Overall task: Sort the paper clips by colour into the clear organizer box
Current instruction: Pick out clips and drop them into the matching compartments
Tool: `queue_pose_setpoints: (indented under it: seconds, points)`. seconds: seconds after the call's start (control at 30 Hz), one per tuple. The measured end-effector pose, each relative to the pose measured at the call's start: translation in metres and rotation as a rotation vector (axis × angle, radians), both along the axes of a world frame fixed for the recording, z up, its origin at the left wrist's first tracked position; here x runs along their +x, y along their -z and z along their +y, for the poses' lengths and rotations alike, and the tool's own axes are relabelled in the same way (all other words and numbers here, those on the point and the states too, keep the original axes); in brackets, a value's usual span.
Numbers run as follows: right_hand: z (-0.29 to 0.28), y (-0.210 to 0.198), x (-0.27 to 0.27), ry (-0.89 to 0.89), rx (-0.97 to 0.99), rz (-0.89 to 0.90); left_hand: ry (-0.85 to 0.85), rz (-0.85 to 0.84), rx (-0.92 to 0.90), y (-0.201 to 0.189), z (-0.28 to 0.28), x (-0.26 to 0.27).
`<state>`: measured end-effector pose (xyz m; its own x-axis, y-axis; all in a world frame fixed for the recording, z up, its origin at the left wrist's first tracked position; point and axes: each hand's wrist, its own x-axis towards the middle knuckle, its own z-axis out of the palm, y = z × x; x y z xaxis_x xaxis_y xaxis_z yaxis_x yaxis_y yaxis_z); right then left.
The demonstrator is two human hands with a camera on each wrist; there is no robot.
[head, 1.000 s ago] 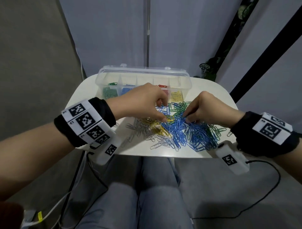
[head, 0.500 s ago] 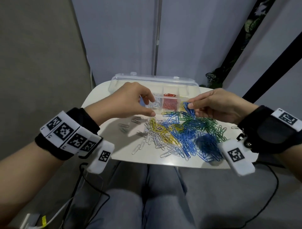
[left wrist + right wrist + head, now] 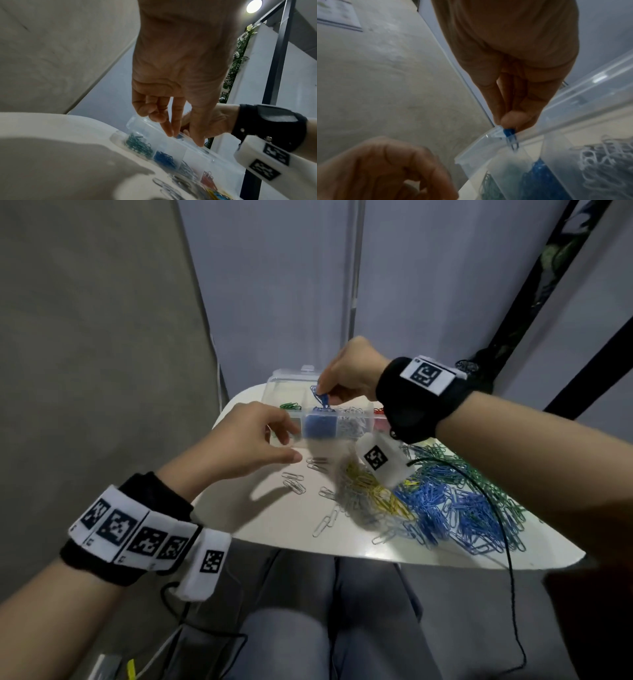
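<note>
Table [image 3: 274, 529]: white, with a rounded near edge just above the person's lap.
Loose pile [image 3: 445, 505]: blue, green, yellow and silver paper clips lie mixed on the right half of the table, reaching close to the near edge; some silver clips [image 3: 294, 482] lie apart toward the left.
Left hand [image 3: 239, 443]: it hovers over the left part of the table, just before the near wall of the box; the fingers are relaxed and a little bent, and they hold nothing that I can see.
Organizer box [image 3: 284, 381]: clear plastic, at the far edge of the table, lid up behind it; from left to right the compartments hold green clips [image 3: 139, 144], blue clips [image 3: 164, 158], silver clips [image 3: 606, 166] and red clips [image 3: 207, 178].
Right hand [image 3: 349, 374]: it is above the box, thumb and fingers pressed together on a small bunch of blue paper clips [image 3: 321, 398].
Held clips: they hang over the blue compartment, not yet released.
</note>
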<state>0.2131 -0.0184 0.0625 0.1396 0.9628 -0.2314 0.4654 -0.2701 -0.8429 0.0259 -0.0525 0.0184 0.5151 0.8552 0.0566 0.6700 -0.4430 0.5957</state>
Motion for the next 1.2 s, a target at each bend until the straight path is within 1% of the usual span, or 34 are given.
queue_pose_setpoints:
  seconds: [0.07,0.17,0.33,0.47,0.57,0.67,0.8,0.97,1.03,1.1,1.2]
  points:
    - [0.001,-0.001,-0.003,-0.004,-0.025,-0.053,0.028,0.033,-0.003,0.001,-0.001,-0.001]
    - [-0.008,-0.011,0.003,-0.011,0.001,-0.057,0.089,0.071,-0.004,0.0,-0.002,0.003]
    - [-0.045,-0.027,0.036,-0.049,0.076,-0.06,0.228,0.127,0.035,-0.005,-0.007,0.032]
    - [-0.08,-0.027,0.07,-0.064,0.093,-0.2,0.368,0.202,0.069,-0.005,-0.013,0.069]
    - [-0.103,-0.017,0.099,-0.034,0.101,-0.307,0.45,0.238,0.095,-0.003,-0.016,0.097]
    - [-0.125,-0.001,0.125,-0.06,-0.009,-0.412,0.508,0.281,0.168,0.001,-0.018,0.12]
    - [-0.147,0.015,0.146,-0.145,-0.215,-0.641,0.604,0.339,0.205,0.01,-0.028,0.139]
    - [-0.163,0.032,0.16,-0.176,-0.351,-0.749,0.778,0.39,0.198,0.013,-0.041,0.154]
    - [-0.165,0.038,0.161,-0.192,-0.368,-0.766,0.818,0.416,0.211,0.013,-0.043,0.159]
    - [-0.163,0.04,0.159,-0.188,-0.336,-0.761,0.821,0.436,0.238,0.014,-0.045,0.163]
    - [-0.158,0.042,0.157,-0.15,-0.275,-0.718,0.753,0.453,0.271,0.016,-0.047,0.168]
